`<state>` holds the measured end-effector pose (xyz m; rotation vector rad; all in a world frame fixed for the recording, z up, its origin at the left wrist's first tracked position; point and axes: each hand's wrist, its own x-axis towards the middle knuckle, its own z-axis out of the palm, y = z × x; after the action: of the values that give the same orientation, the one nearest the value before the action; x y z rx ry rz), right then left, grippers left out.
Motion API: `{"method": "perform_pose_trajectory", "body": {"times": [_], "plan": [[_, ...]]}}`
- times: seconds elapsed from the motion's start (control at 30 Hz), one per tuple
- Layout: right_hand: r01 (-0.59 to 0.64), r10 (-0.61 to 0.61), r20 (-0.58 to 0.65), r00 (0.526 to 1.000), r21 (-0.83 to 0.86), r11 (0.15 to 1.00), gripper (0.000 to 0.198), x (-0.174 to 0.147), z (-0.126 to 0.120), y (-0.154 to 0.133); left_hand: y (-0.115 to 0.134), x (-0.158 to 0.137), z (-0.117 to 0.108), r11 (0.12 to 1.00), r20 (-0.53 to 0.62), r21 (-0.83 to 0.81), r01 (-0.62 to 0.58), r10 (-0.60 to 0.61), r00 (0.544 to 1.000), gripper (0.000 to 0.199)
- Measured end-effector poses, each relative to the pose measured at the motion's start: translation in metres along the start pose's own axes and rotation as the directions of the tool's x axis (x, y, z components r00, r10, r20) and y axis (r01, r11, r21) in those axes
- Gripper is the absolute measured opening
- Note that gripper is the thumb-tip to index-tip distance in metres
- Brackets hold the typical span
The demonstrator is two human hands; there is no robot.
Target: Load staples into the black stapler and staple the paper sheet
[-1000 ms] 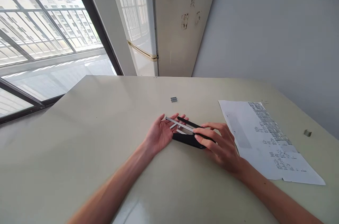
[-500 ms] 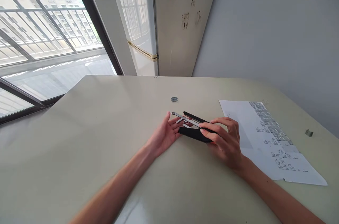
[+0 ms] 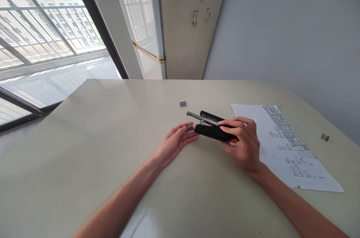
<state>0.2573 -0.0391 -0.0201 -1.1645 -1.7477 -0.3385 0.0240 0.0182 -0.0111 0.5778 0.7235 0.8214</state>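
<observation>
A black stapler with a red piece at its rear is gripped in my right hand. Its parts are spread apart, and the metal staple channel sticks out toward the left. Between the thumb and fingers of my left hand is a small grey strip of staples, just left of the stapler's front end. My left palm is turned partly upward. Beyond both hands, several staple strips lie together on the table.
To the right lies a printed white sheet with a band of clear tape-like squares along its edge. A small greenish curved piece rests farther right on the pale table. A fridge and a window stand behind.
My left thumb and fingers have closed on a staple strip; before, that hand was open under the stapler's front. The stapler has moved slightly right and turned, showing its red piece.
</observation>
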Motion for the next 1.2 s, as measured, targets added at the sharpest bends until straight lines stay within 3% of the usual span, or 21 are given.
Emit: {"method": "perform_pose_trajectory", "body": {"times": [0.1, 0.2, 0.27, 0.37, 0.5, 0.77, 0.9, 1.07, 1.13, 1.2], "plan": [[-0.172, 0.174, -0.012, 0.985, 0.096, 0.980, 0.032, 0.000, 0.001, -0.001, 0.005, 0.001, -0.002, 0.997, -0.041, -0.067, 0.025, -0.028, 0.999, 0.017], [-0.398, 0.390, 0.082, 0.917, 0.255, 0.881, 0.025, -0.001, 0.002, -0.002, 0.009, -0.001, -0.002, 0.995, -0.014, -0.089, 0.039, -0.041, 0.999, 0.015], [-0.530, 0.505, 0.167, 0.847, 0.347, 0.774, 0.023, -0.001, 0.003, -0.003, 0.009, -0.005, -0.001, 1.000, -0.028, -0.001, -0.017, 0.017, 0.999, 0.026], [-0.637, 0.593, 0.244, 0.767, 0.398, 0.661, 0.025, 0.000, 0.004, -0.005, 0.006, -0.012, 0.003, 0.948, -0.067, 0.295, -0.121, 0.147, 0.987, 0.057], [-0.684, 0.624, 0.293, 0.725, 0.416, 0.599, 0.028, 0.002, 0.005, -0.007, 0.001, -0.016, 0.006, 0.808, -0.027, 0.568, -0.160, 0.212, 0.977, 0.073], [-0.746, 0.680, 0.337, 0.651, 0.448, 0.493, 0.034, 0.001, 0.004, -0.001, 0.004, -0.013, 0.005, 0.804, 0.003, 0.565, -0.185, 0.223, 0.975, 0.071], [-0.763, 0.667, 0.384, 0.639, 0.430, 0.483, 0.036, 0.001, 0.005, -0.004, -0.002, -0.015, 0.009, 0.687, 0.121, 0.687, -0.237, 0.214, 0.969, 0.063], [-0.791, 0.673, 0.421, 0.608, 0.385, 0.475, 0.038, 0.005, 0.006, -0.012, -0.011, -0.019, 0.013, 0.557, 0.209, 0.769, -0.314, 0.245, 0.947, 0.071], [-0.788, 0.663, 0.430, 0.613, 0.392, 0.475, 0.039, 0.005, 0.007, -0.012, -0.013, -0.020, 0.013, 0.554, 0.217, 0.770, -0.318, 0.243, 0.946, 0.071], [-0.790, 0.655, 0.443, 0.612, 0.385, 0.478, 0.038, 0.003, 0.007, -0.011, -0.012, -0.019, 0.014, 0.606, 0.186, 0.737, -0.299, 0.243, 0.952, 0.071]]}}
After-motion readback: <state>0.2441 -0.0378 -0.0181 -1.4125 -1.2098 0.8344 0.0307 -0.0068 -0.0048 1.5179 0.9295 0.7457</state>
